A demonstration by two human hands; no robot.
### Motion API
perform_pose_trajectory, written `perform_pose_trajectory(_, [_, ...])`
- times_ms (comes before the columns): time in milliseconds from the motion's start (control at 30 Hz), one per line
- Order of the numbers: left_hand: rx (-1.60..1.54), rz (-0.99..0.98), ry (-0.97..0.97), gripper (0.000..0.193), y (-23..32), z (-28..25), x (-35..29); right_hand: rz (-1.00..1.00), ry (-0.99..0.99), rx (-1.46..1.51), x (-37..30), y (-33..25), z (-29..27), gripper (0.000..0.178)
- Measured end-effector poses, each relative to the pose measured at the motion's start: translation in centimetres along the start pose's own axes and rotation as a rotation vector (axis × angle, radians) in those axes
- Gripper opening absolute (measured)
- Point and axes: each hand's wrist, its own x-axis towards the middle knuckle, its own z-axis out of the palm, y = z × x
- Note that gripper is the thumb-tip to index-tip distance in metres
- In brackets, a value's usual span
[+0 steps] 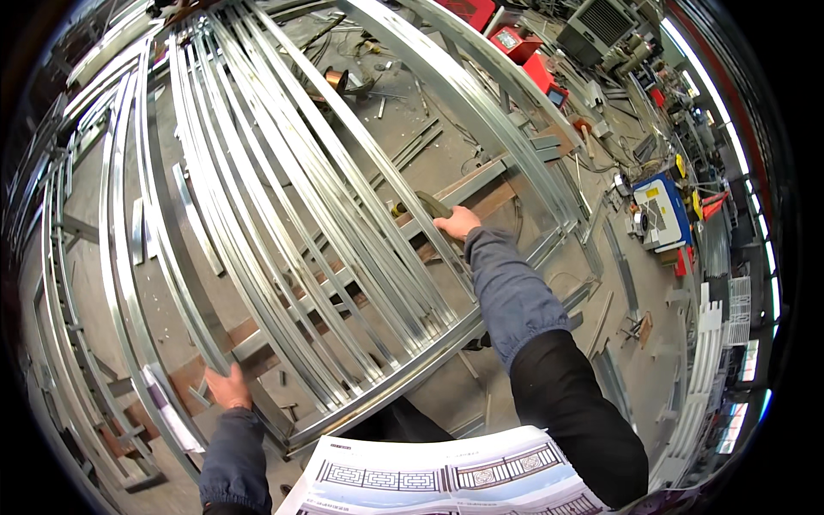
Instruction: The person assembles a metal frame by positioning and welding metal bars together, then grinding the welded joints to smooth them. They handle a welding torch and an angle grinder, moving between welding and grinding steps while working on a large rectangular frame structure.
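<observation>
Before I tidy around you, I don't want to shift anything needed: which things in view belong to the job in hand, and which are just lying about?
Likely the job:
metal bars, left hand and right hand at them
metal rail across many bars' near ends
printed sheet, perhaps

Apparently just lying about:
copper-coloured spool
red machine
blue-and-white box
grey louvred unit

1. The right hand point(459, 223) is bare, without a glove.
2. The right forearm wears a loose, wrinkled grey-blue sleeve cover point(515, 292), its upper edge gathered into a ruffle.
3. Above that shows a plain black sleeve point(571, 403).
4. The left hand point(230, 389) is bare too.
5. The left forearm has a matching grey-blue cover point(233, 459), creased and ruffled at its edge.
</observation>
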Motion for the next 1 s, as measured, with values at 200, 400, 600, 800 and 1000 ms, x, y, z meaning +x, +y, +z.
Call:
perform_pose_trajectory(200, [0.05,-0.016,0.054,0.087,-0.2,0.3,0.1,-0.026,0.227,-0.056,-0.4,-1.6,1.9,0.071])
perform_pose_trajectory(400, [0.016,0.035,0.081,0.078,0.8,-0.2,-0.4,-0.171,0.245,-0.077,7.2,-2.8,-0.7,0.06])
perform_pose_trajectory(600, [-0.028,-0.013,-0.021,0.089,3.5,-1.4,-1.0,-0.314,-0.296,-0.379,17.7,-3.9,2.0,0.055])
perform_pose_trajectory(800, [0.022,-0.078,0.094,0.081,0.3,0.0,-0.7,-0.4,-0.433,-0.429,19.9,-6.6,3.9,0.061])
perform_pose_trajectory(1000, [0.028,-0.033,0.126,0.09,-2.0,1.0,0.2,-0.347,-0.404,-0.38,18.7,-5.5,1.3,0.063])
